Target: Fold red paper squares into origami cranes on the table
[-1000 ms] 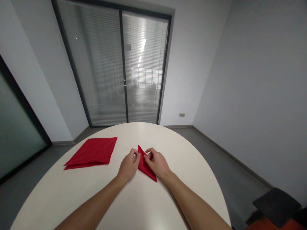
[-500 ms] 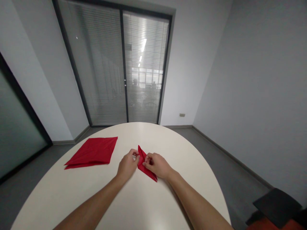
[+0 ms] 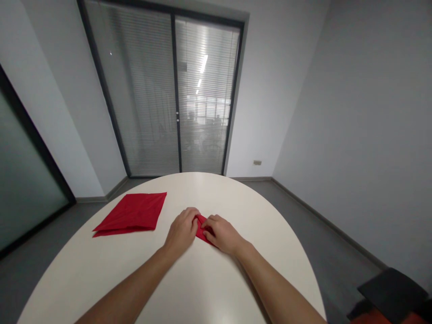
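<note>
In the head view a small folded red cloth napkin (image 3: 203, 234) lies on the round white table (image 3: 202, 288), with only its middle strip showing between my hands. Over its far left end my left hand (image 3: 184, 228) is closed, thumb and curled fingers gripping the cloth. My right hand (image 3: 223, 231) has its bent fingers pinched on the right part, covering that end. A larger folded red napkin (image 3: 135, 211) rests flat to the left, apart from both hands.
Dark-framed glass doors with blinds (image 3: 178, 99) stand beyond the table. A dark chair (image 3: 393, 292) with some orange-red on it is at the lower right. A wall outlet (image 3: 257, 162) sits low on the back wall.
My left hand has moved forward over the napkin's far tip, which stuck up uncovered before. The right hand has stayed nearly in place and now covers the near end.
</note>
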`<state>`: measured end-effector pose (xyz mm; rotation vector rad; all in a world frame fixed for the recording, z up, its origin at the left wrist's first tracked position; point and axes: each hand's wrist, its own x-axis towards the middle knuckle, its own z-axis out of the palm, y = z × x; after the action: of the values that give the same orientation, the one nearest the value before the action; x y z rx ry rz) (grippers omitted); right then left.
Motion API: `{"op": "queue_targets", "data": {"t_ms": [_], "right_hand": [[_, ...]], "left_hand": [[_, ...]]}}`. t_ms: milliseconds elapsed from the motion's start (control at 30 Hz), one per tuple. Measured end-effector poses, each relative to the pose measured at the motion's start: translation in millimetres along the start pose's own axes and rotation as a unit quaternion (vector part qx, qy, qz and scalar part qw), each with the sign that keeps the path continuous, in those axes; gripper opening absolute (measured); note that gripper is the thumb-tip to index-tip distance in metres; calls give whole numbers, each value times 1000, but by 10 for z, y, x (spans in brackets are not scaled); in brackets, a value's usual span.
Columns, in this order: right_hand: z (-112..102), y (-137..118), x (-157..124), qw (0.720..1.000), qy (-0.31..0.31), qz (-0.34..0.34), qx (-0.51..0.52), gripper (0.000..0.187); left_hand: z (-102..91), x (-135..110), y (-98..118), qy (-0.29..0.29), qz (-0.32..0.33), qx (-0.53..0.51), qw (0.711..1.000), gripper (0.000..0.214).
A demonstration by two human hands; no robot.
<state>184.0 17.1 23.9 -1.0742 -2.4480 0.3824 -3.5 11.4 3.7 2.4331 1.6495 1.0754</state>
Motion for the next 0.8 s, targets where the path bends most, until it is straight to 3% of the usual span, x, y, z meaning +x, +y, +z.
{"op": "queue_targets", "data": {"t_ms": [100, 267, 533, 800], "right_hand": [[2, -4, 3, 1000, 3, -27, -11, 21], [22, 34, -1, 997, -21, -61, -30, 38], [50, -20, -87, 988, -137, 56, -34, 66], [-11, -68, -89, 970, -229, 83, -28, 92]], "left_hand": [[75, -32, -40, -74, 81, -5, 994, 43], [168, -82, -91, -158, 19, 55, 986, 47], [136, -49, -66, -158, -68, 148, 974, 52], [152, -56, -79, -154, -103, 176, 967, 58]]}}
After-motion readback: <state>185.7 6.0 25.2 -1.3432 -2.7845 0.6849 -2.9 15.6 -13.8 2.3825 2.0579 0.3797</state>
